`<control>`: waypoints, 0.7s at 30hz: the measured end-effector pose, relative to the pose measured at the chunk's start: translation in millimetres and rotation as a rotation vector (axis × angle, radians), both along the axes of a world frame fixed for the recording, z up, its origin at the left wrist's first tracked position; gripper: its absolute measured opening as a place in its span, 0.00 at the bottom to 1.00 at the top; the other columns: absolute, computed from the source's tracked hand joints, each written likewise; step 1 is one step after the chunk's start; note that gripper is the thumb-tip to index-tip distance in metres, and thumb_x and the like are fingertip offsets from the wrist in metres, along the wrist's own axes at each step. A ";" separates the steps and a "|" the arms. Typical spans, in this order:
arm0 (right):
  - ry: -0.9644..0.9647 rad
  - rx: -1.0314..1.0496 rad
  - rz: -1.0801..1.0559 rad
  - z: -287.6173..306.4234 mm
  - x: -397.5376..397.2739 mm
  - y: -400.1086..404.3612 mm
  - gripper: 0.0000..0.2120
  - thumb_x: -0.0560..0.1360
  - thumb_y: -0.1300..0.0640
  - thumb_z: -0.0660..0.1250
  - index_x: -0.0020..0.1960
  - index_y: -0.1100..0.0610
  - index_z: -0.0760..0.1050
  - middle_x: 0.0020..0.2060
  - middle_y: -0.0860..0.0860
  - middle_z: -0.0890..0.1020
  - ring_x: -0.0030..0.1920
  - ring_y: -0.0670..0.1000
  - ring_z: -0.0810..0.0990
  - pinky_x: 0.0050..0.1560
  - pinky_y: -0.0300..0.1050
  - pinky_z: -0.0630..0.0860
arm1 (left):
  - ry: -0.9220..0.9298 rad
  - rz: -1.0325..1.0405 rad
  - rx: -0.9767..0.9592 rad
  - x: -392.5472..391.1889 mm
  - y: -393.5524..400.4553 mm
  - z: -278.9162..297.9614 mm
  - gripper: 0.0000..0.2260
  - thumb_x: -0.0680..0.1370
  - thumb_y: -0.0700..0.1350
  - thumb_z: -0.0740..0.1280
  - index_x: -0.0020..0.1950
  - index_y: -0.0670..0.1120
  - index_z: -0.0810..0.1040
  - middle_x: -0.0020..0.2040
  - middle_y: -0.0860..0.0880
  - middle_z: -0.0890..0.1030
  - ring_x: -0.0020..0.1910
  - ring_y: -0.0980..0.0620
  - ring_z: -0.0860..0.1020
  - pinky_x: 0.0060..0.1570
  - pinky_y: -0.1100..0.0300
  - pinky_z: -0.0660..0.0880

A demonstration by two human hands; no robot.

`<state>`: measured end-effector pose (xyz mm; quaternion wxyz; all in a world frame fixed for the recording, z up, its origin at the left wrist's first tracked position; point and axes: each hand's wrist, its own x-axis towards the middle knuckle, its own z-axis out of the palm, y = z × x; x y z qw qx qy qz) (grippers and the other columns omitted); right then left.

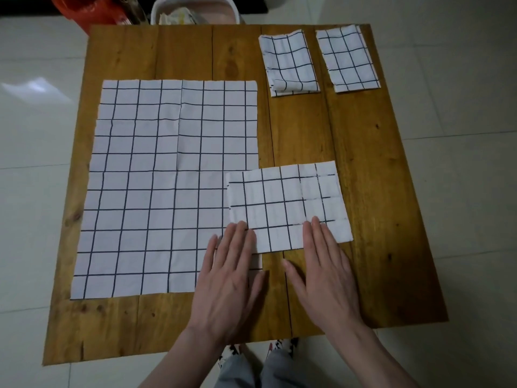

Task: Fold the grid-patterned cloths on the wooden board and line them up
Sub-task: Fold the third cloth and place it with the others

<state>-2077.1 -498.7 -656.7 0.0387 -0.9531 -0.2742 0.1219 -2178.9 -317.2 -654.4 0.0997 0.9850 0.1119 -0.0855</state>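
A large white cloth with a dark grid (156, 175) lies spread flat on the left half of the wooden board (369, 208). A folded grid cloth (288, 203) lies at the middle right, its left edge overlapping the large cloth's right edge. My left hand (232, 278) lies flat with straight fingers, its fingertips on the folded cloth's near left corner. My right hand (324, 273) is also flat, fingertips touching the folded cloth's near edge. Two smaller folded grid cloths (289, 63) (348, 58) lie side by side at the board's far right.
A white tub (195, 7) with crumpled material stands on the floor beyond the board's far edge, beside an orange-red object (81, 9). Pale floor tiles surround the board. My legs and patterned shoes (277, 348) show below the near edge.
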 end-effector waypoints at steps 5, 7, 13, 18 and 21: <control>-0.023 0.057 0.125 7.1 0.0 0.6 0.33 0.87 0.38 0.43 0.85 0.56 0.52 0.84 0.53 0.54 0.84 0.53 0.51 0.81 0.56 0.56 | -0.039 -0.100 -0.054 1.0 -22.8 3.5 0.31 0.87 0.58 0.53 0.86 0.44 0.52 0.85 0.44 0.54 0.85 0.47 0.50 0.80 0.46 0.52; -0.008 0.074 0.232 7.5 -1.7 0.3 0.31 0.88 0.39 0.44 0.85 0.56 0.54 0.84 0.53 0.54 0.84 0.52 0.51 0.79 0.57 0.55 | -0.057 -0.147 -0.059 -2.3 -31.9 2.8 0.30 0.87 0.57 0.54 0.85 0.43 0.55 0.85 0.44 0.56 0.85 0.48 0.52 0.80 0.48 0.53; 0.112 0.064 0.382 1.1 -10.0 -4.7 0.35 0.86 0.35 0.47 0.85 0.56 0.49 0.85 0.51 0.50 0.84 0.49 0.47 0.80 0.55 0.53 | -0.054 -0.150 -0.057 -10.2 -35.7 -4.4 0.31 0.86 0.57 0.55 0.85 0.41 0.55 0.85 0.44 0.55 0.85 0.47 0.53 0.79 0.48 0.55; 0.126 0.042 0.405 -0.2 -8.1 -7.1 0.38 0.85 0.33 0.47 0.85 0.56 0.46 0.85 0.51 0.47 0.84 0.49 0.45 0.81 0.54 0.50 | -0.048 -0.165 -0.060 -12.1 -33.1 -8.3 0.32 0.86 0.57 0.56 0.85 0.41 0.53 0.86 0.44 0.52 0.85 0.46 0.51 0.80 0.47 0.54; 0.125 0.042 0.419 -1.1 -6.2 -8.5 0.38 0.85 0.33 0.47 0.85 0.55 0.45 0.85 0.50 0.47 0.84 0.49 0.45 0.81 0.54 0.50 | -0.048 -0.171 -0.067 -12.7 -30.7 -8.7 0.32 0.86 0.57 0.56 0.85 0.42 0.52 0.86 0.45 0.51 0.85 0.47 0.50 0.80 0.48 0.55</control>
